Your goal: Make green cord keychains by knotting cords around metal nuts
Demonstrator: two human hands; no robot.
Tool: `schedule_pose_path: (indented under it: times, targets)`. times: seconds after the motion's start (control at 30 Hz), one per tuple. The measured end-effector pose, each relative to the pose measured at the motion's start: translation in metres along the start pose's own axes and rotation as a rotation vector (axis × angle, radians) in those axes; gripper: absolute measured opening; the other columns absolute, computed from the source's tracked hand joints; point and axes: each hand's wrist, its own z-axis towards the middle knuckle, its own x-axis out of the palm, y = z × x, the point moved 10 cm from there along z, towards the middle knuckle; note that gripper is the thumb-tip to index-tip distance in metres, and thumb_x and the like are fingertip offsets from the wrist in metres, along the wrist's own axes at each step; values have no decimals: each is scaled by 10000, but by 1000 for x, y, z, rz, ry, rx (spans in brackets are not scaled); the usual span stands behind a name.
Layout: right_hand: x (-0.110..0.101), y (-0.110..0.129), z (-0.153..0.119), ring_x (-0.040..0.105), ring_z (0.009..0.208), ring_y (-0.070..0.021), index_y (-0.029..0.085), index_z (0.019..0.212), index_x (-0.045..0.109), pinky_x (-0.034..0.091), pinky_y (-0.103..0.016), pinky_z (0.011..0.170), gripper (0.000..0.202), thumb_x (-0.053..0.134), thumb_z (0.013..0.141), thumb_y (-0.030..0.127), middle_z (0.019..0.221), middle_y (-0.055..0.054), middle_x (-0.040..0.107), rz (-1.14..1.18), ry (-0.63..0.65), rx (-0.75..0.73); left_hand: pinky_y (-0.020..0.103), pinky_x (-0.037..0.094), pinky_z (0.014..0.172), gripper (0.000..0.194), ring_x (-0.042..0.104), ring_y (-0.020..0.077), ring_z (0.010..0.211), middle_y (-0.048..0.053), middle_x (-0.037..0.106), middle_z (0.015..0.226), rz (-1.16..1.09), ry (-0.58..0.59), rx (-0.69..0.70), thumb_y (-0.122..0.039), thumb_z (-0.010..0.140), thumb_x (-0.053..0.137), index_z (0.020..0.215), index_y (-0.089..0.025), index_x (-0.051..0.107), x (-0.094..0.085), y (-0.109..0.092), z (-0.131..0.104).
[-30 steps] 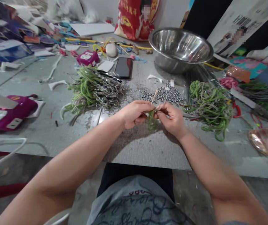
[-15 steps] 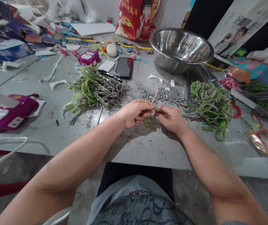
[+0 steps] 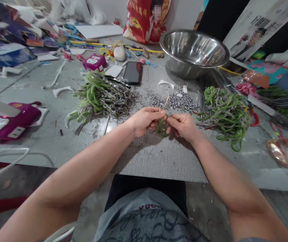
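Observation:
My left hand (image 3: 147, 120) is closed in a pinch on a green cord (image 3: 161, 128), which hangs in a loop below the fingers. A thin wooden stick (image 3: 167, 102) sticks up from the same fingertips. Close beside it, my right hand (image 3: 183, 124) pinches a thin part of the cord, its fingertips almost touching the left ones. The exact grip is partly hidden by the fingers. Just beyond both hands lie many small silver beads (image 3: 184, 102). Left of them is a bundle of green and grey cords with metal rings (image 3: 101, 94); a looser heap of cords (image 3: 226, 114) lies right.
A steel bowl (image 3: 194, 55) stands behind the beads, near a red bag (image 3: 144, 23). A phone (image 3: 132, 73) and a small purple power strip (image 3: 95, 62) lie behind the left bundle. Another purple power strip (image 3: 13, 119) is at far left. Scraps cover the back left.
My right fingertips have closed in a tighter pinch, and the thin loop seen between the hands no longer shows. More of the green cord shows below the hands.

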Motion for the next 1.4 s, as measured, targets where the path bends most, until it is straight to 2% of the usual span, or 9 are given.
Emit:
schedule_pose_path:
  times: [0.17, 0.37, 0.5, 0.77, 1.0, 1.2, 1.4]
  targets:
    - [0, -6, 1, 390, 335, -40, 148, 582, 632, 244, -188, 358, 366, 660, 691, 496, 395, 30, 537, 31, 41, 39, 151, 162, 352, 218, 293, 6, 356, -33, 445, 517, -2, 7, -51, -184, 809, 565, 605, -110, 546, 2, 6, -1]
    - [-2, -19, 2, 424, 353, -55, 150, 689, 708, 278, -192, 377, 357, 714, 619, 500, 420, 25, 553, 51, 54, 101, 147, 175, 359, 148, 304, 9, 370, -23, 468, 522, -24, 40, -60, -217, 735, 638, 653, -103, 593, 4, 12, 0]
    - [-1, -16, 2, 462, 372, -66, 161, 719, 724, 301, -186, 379, 361, 735, 586, 497, 443, 23, 565, 73, 38, 92, 154, 170, 360, 139, 309, 13, 369, -24, 476, 519, -21, 42, -51, -231, 741, 628, 697, -100, 611, 5, 13, 0]
    - [-3, -4, -1, 476, 392, -71, 166, 700, 727, 323, -192, 405, 329, 709, 629, 487, 445, 16, 580, 31, -23, 39, 159, 181, 361, 203, 305, 19, 376, -30, 466, 526, -16, 24, 30, -220, 807, 574, 627, -129, 546, 8, 5, 0]
    - [-2, 1, -2, 453, 393, -67, 144, 575, 672, 311, -199, 410, 353, 694, 652, 487, 436, 3, 580, -73, -19, 37, 146, 197, 364, 248, 297, 23, 380, -44, 409, 502, 24, 32, 47, -219, 841, 547, 611, -139, 504, 9, 7, 0]
    - [2, 7, -3, 485, 430, -81, 139, 653, 692, 347, -209, 445, 366, 641, 710, 498, 456, 3, 582, -132, -9, -20, 131, 220, 363, 258, 330, 19, 385, -45, 424, 513, 78, 13, 89, -206, 852, 528, 607, -139, 482, 7, 5, 1]
    - [3, 4, -5, 479, 419, -79, 139, 623, 660, 351, -208, 437, 329, 635, 714, 453, 451, 4, 577, -131, -63, 16, 126, 236, 354, 235, 354, 15, 372, -56, 424, 503, 119, -23, 111, -205, 857, 520, 632, -141, 497, 4, 4, 1]
